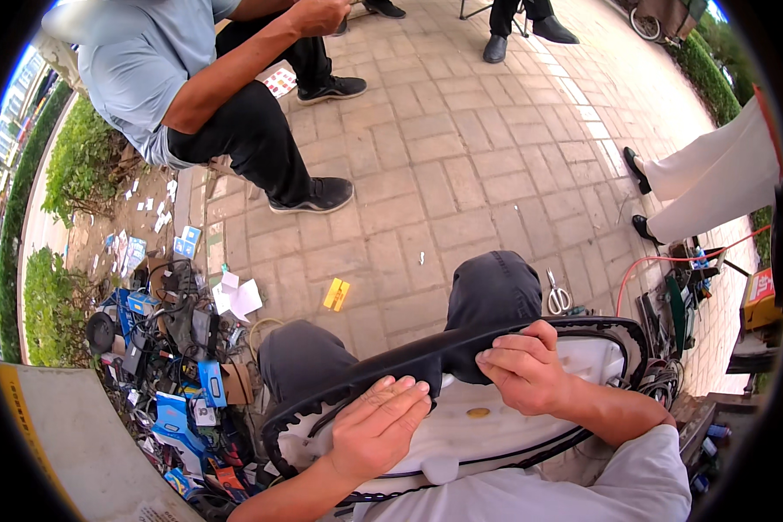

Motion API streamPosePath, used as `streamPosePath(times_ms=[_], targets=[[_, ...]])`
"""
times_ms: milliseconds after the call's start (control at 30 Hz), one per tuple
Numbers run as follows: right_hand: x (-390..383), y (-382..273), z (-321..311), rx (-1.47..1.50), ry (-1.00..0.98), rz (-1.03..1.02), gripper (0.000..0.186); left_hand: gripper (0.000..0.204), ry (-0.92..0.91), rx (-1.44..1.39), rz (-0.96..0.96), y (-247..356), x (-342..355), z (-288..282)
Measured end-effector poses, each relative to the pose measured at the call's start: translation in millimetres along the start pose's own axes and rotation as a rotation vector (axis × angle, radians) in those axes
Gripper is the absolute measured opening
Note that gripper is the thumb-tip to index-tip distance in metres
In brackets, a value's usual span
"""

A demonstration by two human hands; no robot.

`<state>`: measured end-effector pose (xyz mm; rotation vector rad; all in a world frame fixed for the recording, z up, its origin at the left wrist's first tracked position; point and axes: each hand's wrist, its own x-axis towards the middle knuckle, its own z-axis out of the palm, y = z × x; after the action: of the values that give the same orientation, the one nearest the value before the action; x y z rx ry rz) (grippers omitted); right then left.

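We look down at our lap, taking the middle of the view as the clock's centre. At eight o'clock, far left, is a pale grey panel point(87, 452) whose yellow edge carries printed characters. Just right of it lies a tangled heap of dark cables and small parts point(181, 300), mixed with blue-and-white cardboard boxes point(177, 426); we cannot tell what these hold, and their print is too small to read. At ten o'clock sits a person in a light blue shirt point(148, 83). Close to centre, toward eight, a small flat yellow printed card point(337, 295) lies on the paving.

At six o'clock, our bare left hand point(378, 429) has its fingers pressed together over a rim; its thumb is hidden, so we cannot tell whether it pinches. Beneath both hands, touching them, is a large oval piece with a black flexible rim and white inner panel point(452, 431), spanning our lap from seven to nearly four o'clock; a small oval gold-coloured patch point(478, 412) marks its white side. At four, our bare right hand point(524, 370) closes bent fingers over the same rim. Beyond, at three, lie white-handled metal scissors point(558, 296).
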<state>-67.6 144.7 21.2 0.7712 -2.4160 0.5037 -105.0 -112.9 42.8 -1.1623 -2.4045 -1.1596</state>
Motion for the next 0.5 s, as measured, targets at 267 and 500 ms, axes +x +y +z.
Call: streamPosePath(times_ms=[267,500], targets=[[1.4,0.3,-6.0,0.03,-0.012,-0.025,0.018,0.012,-0.019,0.047,-0.008,-3.9,-0.3,-1.3],[-4.5,-5.7,2.1,0.028,0.021,0.015,0.019,0.01,-0.044,0.111,0.013,-4.5,0.3,-2.5]])
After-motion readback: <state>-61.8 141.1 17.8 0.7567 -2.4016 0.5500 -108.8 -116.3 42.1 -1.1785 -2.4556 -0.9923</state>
